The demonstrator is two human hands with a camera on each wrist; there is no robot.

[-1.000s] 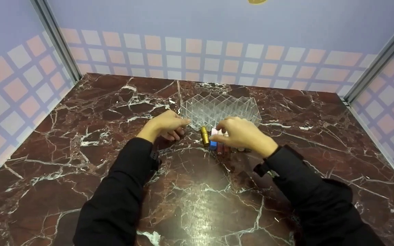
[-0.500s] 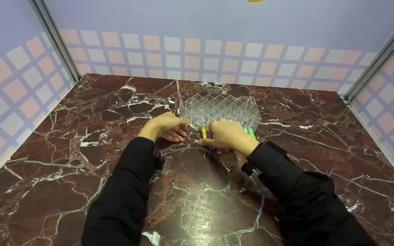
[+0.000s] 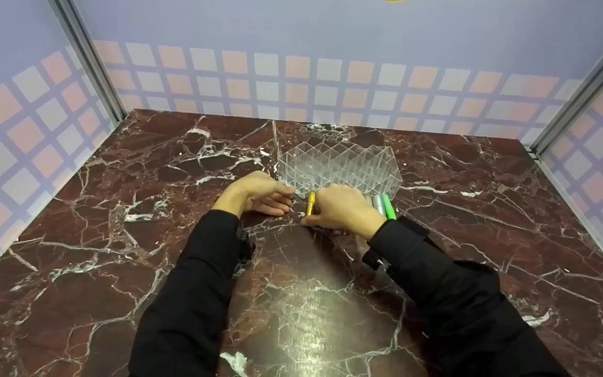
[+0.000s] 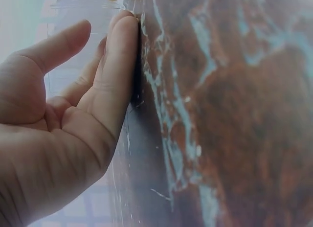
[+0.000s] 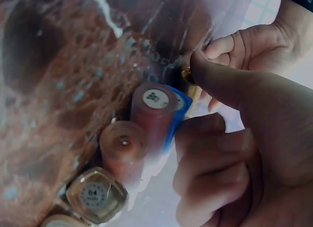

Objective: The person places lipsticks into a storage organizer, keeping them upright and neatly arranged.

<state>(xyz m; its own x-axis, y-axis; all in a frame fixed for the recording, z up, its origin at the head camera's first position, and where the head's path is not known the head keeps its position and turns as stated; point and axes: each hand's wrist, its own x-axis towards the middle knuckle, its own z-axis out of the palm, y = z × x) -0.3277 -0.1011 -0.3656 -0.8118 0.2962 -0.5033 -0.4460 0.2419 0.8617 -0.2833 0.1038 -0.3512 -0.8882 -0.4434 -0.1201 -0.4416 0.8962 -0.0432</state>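
My right hand [image 3: 347, 209] is over a row of cosmetic tubes, its thumb and curled fingers at a gold lipstick tube [image 3: 310, 202], which they appear to pinch. In the right wrist view the thumb [image 5: 220, 73] lies against the gold tube's end, partly covering it. Beside it are a blue tube [image 5: 182, 105], two pinkish lip gloss tubes and a gold-and-clear one [image 5: 98, 195] marked 04. My left hand [image 3: 262, 193] rests on its side left of the tubes, fingers loosely bent, holding nothing. Behind both hands stands a clear, many-celled lipstick organizer [image 3: 343, 163].
A green tube [image 3: 388, 207] and a silver one [image 3: 379, 204] lie right of my right hand. The dark red marble-patterned tabletop [image 3: 176, 152] spreads around, bounded by lavender panels with pink and white squares [image 3: 327, 70] at the back and sides.
My right hand has come left and down over the tubes to the gold tube, uncovering the green and silver ones. The gold tube's tilt has shifted. My left hand barely moved.
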